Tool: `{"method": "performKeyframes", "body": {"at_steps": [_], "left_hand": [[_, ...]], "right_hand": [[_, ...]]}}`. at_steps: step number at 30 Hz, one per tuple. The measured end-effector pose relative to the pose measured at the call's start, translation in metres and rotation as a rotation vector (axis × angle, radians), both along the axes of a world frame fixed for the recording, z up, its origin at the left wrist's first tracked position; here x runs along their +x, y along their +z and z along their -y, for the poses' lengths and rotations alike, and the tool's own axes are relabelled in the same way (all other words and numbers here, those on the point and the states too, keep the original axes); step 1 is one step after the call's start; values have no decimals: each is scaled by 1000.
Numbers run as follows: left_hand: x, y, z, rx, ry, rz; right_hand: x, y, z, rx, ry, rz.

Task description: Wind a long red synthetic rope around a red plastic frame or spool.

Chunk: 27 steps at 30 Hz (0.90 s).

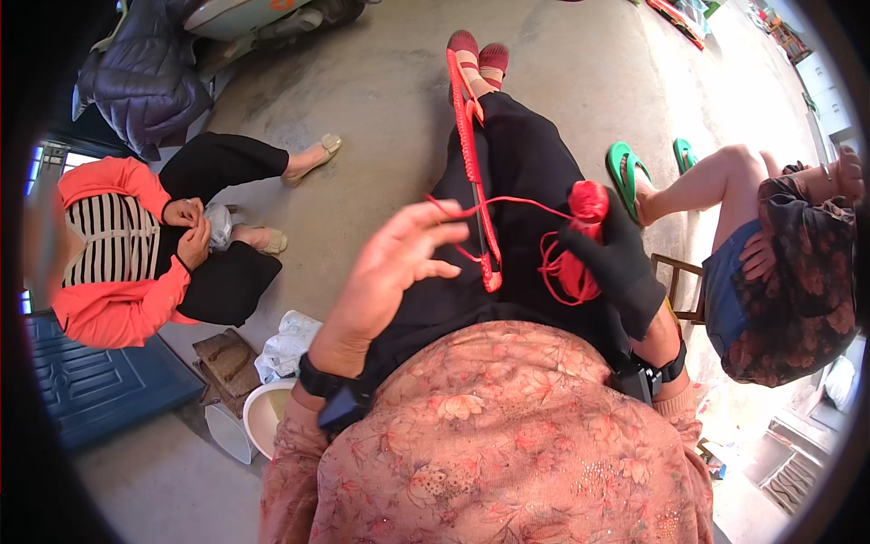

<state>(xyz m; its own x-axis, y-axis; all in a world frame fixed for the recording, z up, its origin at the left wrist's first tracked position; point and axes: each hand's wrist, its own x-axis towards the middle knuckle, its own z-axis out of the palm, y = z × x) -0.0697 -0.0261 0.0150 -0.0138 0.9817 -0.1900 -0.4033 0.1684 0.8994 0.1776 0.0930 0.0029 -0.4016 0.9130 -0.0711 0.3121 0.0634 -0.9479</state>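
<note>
My left hand, bare, is held over my lap with its fingers spread. A thin red cord passes by its fingertips and runs across to the right; whether it loops round a finger I cannot tell. My right hand, in a black fingerless glove, is closed on a bundle of red cord, with loose loops hanging below. Between the hands, a red braided band stretches from near my shoes down to my lap. A thin grey strip shows alongside it.
At left sits a person in a coral jacket, hands together. Another person in blue shorts and green flip-flops sits at right. A white bucket, a brown bag and a blue panel lie lower left. A scooter stands behind.
</note>
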Motion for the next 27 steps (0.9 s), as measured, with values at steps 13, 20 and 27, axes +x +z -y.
{"method": "performKeyframes", "body": {"at_steps": [13,20,27], "left_hand": [[25,-46,-1,-256,-40,-101],[-18,-25,6,-132,339,364],[-15,82,24,308,251,428]], "right_hand": [[-37,-5,7,208,556,214],[-24,22,3,11,176,-63],[-67,34,-9,588,319,-83]]}}
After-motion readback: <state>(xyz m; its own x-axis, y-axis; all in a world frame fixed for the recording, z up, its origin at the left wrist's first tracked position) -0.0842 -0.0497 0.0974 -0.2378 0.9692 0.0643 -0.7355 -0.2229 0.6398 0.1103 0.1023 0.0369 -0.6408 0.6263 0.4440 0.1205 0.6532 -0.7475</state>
